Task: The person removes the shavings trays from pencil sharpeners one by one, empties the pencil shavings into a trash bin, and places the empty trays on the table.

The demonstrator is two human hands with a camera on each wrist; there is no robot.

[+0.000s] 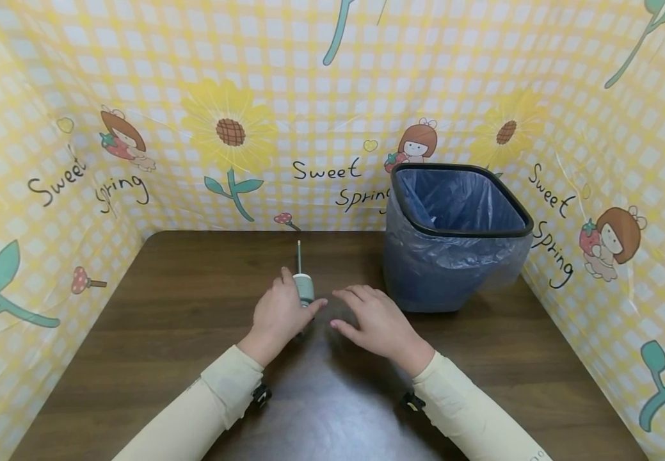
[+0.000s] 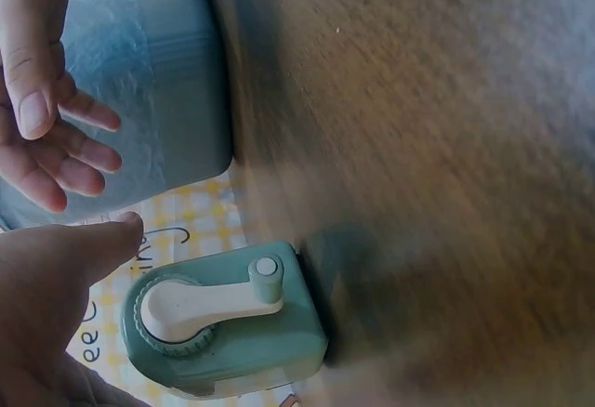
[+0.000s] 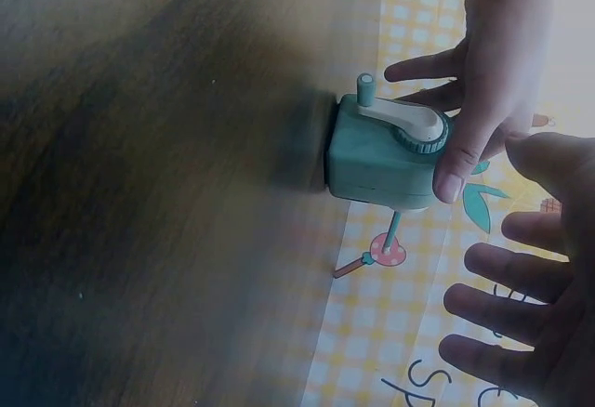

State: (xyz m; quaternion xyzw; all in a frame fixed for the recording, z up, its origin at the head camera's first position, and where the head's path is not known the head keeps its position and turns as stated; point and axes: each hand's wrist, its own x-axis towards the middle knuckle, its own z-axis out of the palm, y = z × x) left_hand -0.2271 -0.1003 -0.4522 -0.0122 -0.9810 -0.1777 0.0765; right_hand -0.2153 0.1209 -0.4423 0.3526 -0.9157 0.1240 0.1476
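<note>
A green crank pencil sharpener (image 1: pixel 304 288) stands on the table, with a thin green pencil (image 1: pixel 299 257) sticking out of its far side. Its white crank handle (image 2: pixel 218 307) shows in the left wrist view. My left hand (image 1: pixel 280 314) is over the sharpener's left side, fingers extended and thumb straight along the near edge. In the right wrist view the left thumb's tip is right at the sharpener's top edge. My right hand (image 1: pixel 375 323) hovers to the right of the sharpener with its fingers spread and nothing in them.
A blue-grey trash bin (image 1: pixel 424 282) with a black rim and a clear liner bag stands at the back right, just beyond my right hand. The dark wooden table (image 1: pixel 182 288) is enclosed on the back and sides by a yellow checked cloth (image 1: pixel 309 115).
</note>
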